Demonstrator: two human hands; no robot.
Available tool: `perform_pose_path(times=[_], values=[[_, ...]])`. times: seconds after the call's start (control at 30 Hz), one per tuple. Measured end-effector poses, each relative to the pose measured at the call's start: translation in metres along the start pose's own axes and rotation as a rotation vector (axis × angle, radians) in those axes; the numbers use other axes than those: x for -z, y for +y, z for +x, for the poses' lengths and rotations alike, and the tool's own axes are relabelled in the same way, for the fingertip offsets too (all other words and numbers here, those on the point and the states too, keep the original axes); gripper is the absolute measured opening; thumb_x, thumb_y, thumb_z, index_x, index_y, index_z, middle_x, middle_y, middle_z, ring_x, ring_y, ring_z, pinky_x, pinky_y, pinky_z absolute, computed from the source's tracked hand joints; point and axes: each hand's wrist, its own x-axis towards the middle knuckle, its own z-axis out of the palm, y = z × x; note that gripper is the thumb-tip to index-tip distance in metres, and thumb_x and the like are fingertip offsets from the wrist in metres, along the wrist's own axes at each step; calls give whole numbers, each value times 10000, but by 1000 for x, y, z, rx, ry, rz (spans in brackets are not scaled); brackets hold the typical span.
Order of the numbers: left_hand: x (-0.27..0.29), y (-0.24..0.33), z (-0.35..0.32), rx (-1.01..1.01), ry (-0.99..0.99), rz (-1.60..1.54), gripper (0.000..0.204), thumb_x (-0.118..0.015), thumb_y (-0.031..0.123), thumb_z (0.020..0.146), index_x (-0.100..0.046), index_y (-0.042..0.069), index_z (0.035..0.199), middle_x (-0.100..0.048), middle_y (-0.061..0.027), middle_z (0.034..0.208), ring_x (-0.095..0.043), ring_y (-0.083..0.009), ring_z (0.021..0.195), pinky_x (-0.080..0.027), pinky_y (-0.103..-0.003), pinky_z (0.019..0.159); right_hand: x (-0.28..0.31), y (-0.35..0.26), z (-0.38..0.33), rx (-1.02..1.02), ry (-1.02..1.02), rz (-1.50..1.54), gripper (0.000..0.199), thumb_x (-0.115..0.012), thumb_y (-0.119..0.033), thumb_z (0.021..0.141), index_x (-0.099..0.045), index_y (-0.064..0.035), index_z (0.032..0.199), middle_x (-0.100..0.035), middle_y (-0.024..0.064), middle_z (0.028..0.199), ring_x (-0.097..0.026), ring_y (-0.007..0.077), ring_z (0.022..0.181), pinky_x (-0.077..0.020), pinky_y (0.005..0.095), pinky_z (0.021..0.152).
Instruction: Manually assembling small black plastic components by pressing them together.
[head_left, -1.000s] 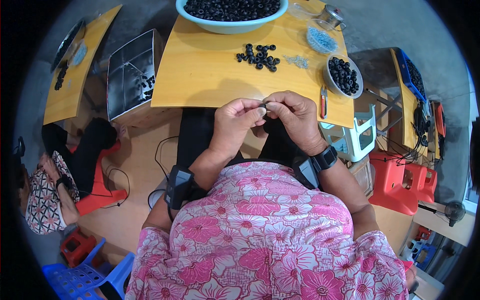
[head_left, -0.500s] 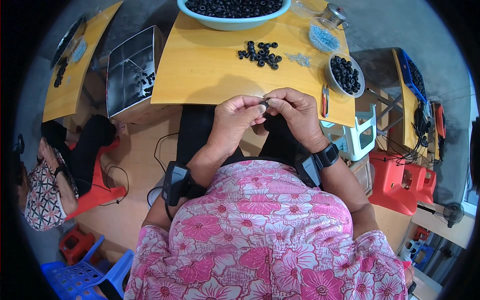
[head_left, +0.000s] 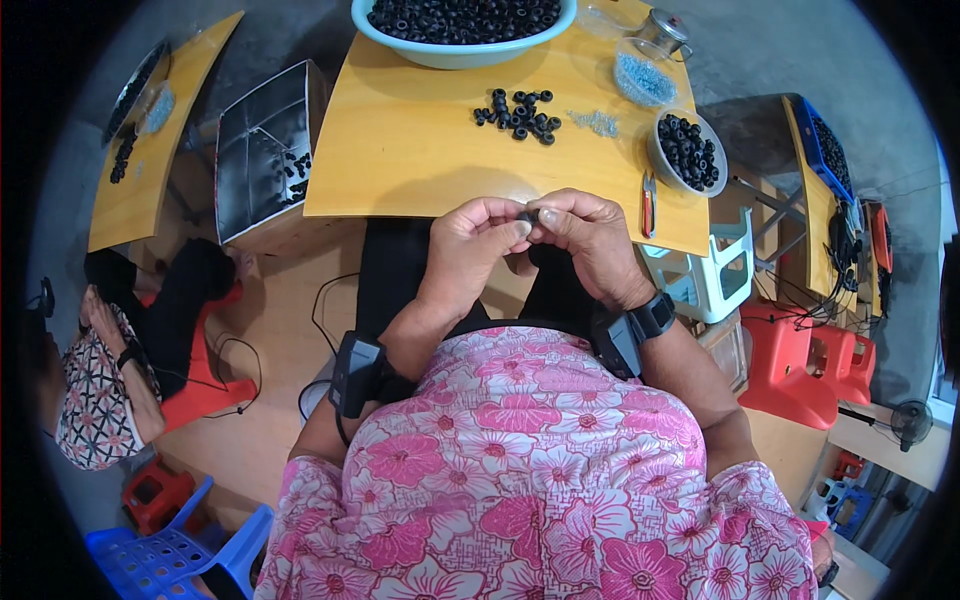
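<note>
Close to the near edge of the yellow table (head_left: 400, 150), my hands meet over my lap. Thumb and fingers of my left hand (head_left: 466, 245) are pinched at a small black ring-shaped part (head_left: 530, 215). From the other side my right hand (head_left: 590, 243) grips the same part, its thumb and forefinger closed. Fingertips cover most of it, so its details cannot be made out. Beyond the hands lies a loose pile of black ring-shaped parts (head_left: 519, 121). Beside the pile is a scatter of tiny clear bluish pieces (head_left: 597, 123).
A pale blue basin (head_left: 465, 58) of black parts stands at the back. On the right are a clear tub (head_left: 646, 80) of bluish pieces, a bowl (head_left: 656, 160) of black parts and red-handled snips (head_left: 649, 207). A lined box (head_left: 265, 140) stands left; another person (head_left: 105, 400) sits beyond.
Both hands have come slightly lower, still pinched together at the small black part. The view has shifted a little, and the snips and bowls stay in place.
</note>
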Motion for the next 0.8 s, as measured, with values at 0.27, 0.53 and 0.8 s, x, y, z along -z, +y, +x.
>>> perform_pose_path(times=[0.27, 0.53, 0.8], values=[[0, 6, -3, -35, -60, 16, 185, -645, 41, 894, -631, -36, 1061, -664, -81, 961, -629, -124, 841, -527, -259, 779, 3, -5, 0, -117, -130, 210, 179, -612, -96, 931, -621, 35, 1052, -661, 102, 917, -682, 194, 846, -533, 269, 770], [4, -6, 0, -138, -31, 105, 178, -669, 17, 867, -658, -3, 1044, -624, -24, 987, -584, -104, 908, -477, -244, 836, 13, -5, 2, -270, -207, 164, 244, -621, -193, 941, -615, 23, 1054, -659, 75, 868, -663, 143, 772, -534, 258, 737], [3, -6, 0, -163, -84, 76, 194, -683, -16, 841, -667, 20, 1031, -559, -2, 951, -542, -90, 896, -459, -231, 817, 13, -3, 0, -267, -289, 225, 272, -613, -222, 948, -616, 24, 1065, -655, 57, 871, -629, 110, 730, -542, 261, 735]])
